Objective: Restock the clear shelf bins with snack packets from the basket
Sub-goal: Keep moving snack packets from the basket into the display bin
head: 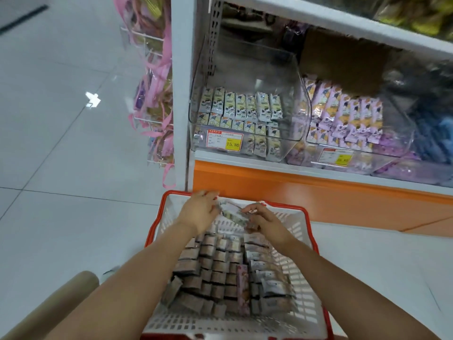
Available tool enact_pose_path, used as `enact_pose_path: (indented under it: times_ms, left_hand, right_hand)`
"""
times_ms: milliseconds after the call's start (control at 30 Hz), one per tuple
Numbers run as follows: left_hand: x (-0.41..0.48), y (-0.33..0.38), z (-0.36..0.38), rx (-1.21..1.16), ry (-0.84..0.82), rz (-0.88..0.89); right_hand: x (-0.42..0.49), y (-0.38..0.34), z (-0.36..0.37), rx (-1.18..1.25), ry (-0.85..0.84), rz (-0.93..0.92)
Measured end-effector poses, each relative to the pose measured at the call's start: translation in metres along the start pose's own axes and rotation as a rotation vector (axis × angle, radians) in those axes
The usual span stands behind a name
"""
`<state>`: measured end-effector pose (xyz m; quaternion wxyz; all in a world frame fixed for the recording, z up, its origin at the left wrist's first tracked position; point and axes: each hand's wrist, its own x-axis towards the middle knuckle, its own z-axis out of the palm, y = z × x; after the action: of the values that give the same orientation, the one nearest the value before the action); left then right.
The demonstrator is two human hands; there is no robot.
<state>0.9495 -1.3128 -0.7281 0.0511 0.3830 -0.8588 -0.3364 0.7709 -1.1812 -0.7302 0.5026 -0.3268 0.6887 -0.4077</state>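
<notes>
Left hand (201, 209) and right hand (266, 223) each pinch one end of a blurred snack packet (232, 213) — held between them, above the far end of the basket (297, 241).

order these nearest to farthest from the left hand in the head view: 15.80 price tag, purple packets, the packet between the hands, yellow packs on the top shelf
1. packet, at the left hand's fingertips
2. 15.80 price tag, front of the left bin, above
3. purple packets, second bin, up and right
4. yellow packs, top shelf, far right
</notes>
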Motion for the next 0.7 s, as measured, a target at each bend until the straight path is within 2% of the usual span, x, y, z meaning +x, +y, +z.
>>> enact_pose_path:
  times_ms: [100, 200, 367, 533, 600, 700]
  left_hand:
    - [-0.002, 0.025, -0.010, -0.457, -0.014, -0.128]
    - [-0.006, 0.042, -0.026, -0.695, 0.067, -0.179]
    - [-0.012, 0.059, -0.054, -0.746, 0.130, -0.167]
    - [-0.014, 0.067, -0.076, -0.728, 0.212, -0.196]
    - [-0.018, 0.070, -0.087, -0.797, 0.170, -0.195]
    - [-0.029, 0.076, -0.099, -0.841, -0.051, -0.167]
  right_hand:
    - [-0.013, -0.024, -0.001, 0.194, -0.014, -0.026]
    - [-0.026, -0.047, -0.001, 0.210, 0.008, -0.046]
    - [-0.048, -0.076, -0.001, -0.100, 0.060, -0.324]
    - [-0.060, -0.102, -0.002, -0.325, 0.054, -0.441]
    - [-0.062, -0.113, -0.002, -0.335, 0.113, -0.472]
    - [-0.058, -0.121, -0.006, -0.421, 0.285, -0.573]
